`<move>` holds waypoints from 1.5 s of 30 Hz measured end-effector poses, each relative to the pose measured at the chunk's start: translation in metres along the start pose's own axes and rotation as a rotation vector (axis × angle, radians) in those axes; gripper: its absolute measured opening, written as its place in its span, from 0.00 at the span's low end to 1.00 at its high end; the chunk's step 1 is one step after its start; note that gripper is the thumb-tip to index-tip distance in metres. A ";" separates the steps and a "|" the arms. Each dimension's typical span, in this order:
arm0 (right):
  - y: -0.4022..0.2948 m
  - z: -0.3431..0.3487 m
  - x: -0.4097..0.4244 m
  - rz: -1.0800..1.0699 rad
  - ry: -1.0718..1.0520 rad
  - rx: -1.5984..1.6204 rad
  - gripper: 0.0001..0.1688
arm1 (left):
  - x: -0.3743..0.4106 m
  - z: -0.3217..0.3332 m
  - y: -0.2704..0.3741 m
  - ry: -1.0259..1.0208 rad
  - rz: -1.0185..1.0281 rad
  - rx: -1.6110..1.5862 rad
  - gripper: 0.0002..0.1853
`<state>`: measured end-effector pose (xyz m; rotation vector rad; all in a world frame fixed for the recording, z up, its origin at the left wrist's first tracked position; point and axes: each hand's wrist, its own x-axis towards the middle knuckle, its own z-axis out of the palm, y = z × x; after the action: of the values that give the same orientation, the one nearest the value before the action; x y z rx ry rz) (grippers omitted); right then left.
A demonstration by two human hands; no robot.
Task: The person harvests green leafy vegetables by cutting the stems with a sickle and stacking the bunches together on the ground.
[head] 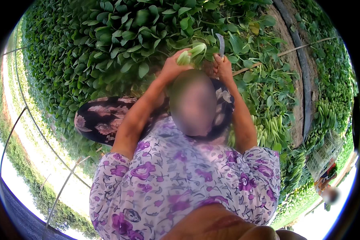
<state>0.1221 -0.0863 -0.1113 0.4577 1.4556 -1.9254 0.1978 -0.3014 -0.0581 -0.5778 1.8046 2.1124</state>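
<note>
My left hand [176,64] is closed around pale green leafy vegetable heads [195,50], whose stalk ends point up and to the right. To its right, my right hand [223,67] grips the handle of a small knife with a curved blade [220,42], its blade pointing away from me. The knife and the held greens are apart. Dense, dark green leafy plants [117,36] stand in front of and to the left of my hands. Loose leaves and stems [264,60] lie to the right of the knife. A blurred patch hides part of the area below my hands.
Harvested greens [270,130] lie by my right elbow. A dark hose or pipe [303,69] runs along a bare soil strip, with a thin stick [301,47] across it. Farther right are more greens, a plastic crate [324,156] and another person [325,183]. Thin hoops [24,99] arch at left.
</note>
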 end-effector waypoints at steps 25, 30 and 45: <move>0.038 0.018 0.085 -0.039 0.047 -0.499 0.13 | 0.113 0.013 0.018 -0.228 0.196 1.525 0.19; 0.035 0.033 0.109 0.070 -0.062 -0.547 0.16 | 0.120 -0.043 -0.021 0.039 0.011 1.447 0.16; 0.038 0.039 0.135 0.145 -0.150 -0.869 0.19 | 0.108 -0.041 -0.010 0.112 -0.113 1.333 0.18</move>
<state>0.0562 -0.1692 -0.2118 0.0070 1.9051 -1.0314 0.1123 -0.3434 -0.1247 -0.3679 2.5721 0.4627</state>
